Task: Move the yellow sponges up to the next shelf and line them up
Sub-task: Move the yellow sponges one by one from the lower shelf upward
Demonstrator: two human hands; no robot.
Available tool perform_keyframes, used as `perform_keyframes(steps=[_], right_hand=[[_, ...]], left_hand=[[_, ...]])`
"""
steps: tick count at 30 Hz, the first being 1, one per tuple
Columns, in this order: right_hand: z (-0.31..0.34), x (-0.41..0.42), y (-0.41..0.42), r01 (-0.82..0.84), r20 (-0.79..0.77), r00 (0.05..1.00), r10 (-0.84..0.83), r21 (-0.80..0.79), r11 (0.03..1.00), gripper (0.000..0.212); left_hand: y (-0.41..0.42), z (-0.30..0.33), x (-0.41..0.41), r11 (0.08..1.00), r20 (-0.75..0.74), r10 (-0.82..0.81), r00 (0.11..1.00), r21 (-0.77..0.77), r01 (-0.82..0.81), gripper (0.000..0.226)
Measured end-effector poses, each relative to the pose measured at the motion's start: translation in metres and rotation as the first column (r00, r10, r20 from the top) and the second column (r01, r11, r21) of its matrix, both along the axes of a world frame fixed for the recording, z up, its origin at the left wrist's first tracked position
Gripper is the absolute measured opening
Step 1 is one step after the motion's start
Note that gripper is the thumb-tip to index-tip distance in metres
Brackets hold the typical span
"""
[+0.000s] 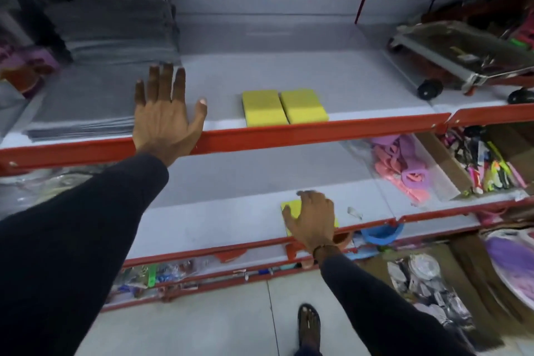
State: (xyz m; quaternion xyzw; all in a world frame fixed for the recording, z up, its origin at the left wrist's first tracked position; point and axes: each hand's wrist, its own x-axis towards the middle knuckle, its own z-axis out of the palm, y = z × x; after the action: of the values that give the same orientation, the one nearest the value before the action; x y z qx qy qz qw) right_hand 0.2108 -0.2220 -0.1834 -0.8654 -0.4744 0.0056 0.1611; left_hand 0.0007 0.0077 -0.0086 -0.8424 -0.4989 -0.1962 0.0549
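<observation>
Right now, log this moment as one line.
left hand: flat on upper shelf | right hand: on lower sponge | two sponges side by side up top

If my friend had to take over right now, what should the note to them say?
Left hand: open, fingers spread, resting flat on the front edge of the upper shelf, holding nothing.
Right hand: down on the lower shelf, laid over a yellow sponge; whether it has gripped it yet is unclear.
Done: two sponges sit side by side, touching, at the front of the upper shelf.
Left: lift the sponge under the right hand up and set it in line with the other two. No other yellow sponge is visible below.
</observation>
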Motion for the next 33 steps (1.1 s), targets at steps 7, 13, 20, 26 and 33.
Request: perform_keyframes(steps=[7,13,20,26,33], right_hand=[[-0.075,-0.030,0.030,-0.162,-0.034,0.986,0.161,-0.393,0.905,0.063],[-0.045,-0.052,0.055,-0.311,-0.077,0.950,0.302,-0.185,0.932,0.052],[0.076,-0.037,-0.004,-0.446,0.081,0.889,0.451,0.373,0.813,0.044],[0.205,0.028,0.002,-0.239,0.264,0.960,0.089,0.615,0.751,0.039],[0.205,0.103,0.070,0.085,0.106,0.990,-0.098,0.118,0.989,0.039]], left_hand=[[0.008,-0.008,0.001,0.999,-0.032,0.016,0.999,0.035,-0.015,0.079],[0.006,-0.006,0.000,1.000,-0.042,0.021,0.999,0.019,-0.020,0.079],[-0.003,0.003,-0.002,0.999,-0.028,-0.003,1.000,-0.034,0.002,0.080],[-0.007,0.005,-0.003,0.999,-0.045,-0.017,0.999,-0.044,0.015,0.082],[-0.003,0.003,-0.005,0.999,-0.048,-0.008,0.999,-0.038,0.007,0.085]])
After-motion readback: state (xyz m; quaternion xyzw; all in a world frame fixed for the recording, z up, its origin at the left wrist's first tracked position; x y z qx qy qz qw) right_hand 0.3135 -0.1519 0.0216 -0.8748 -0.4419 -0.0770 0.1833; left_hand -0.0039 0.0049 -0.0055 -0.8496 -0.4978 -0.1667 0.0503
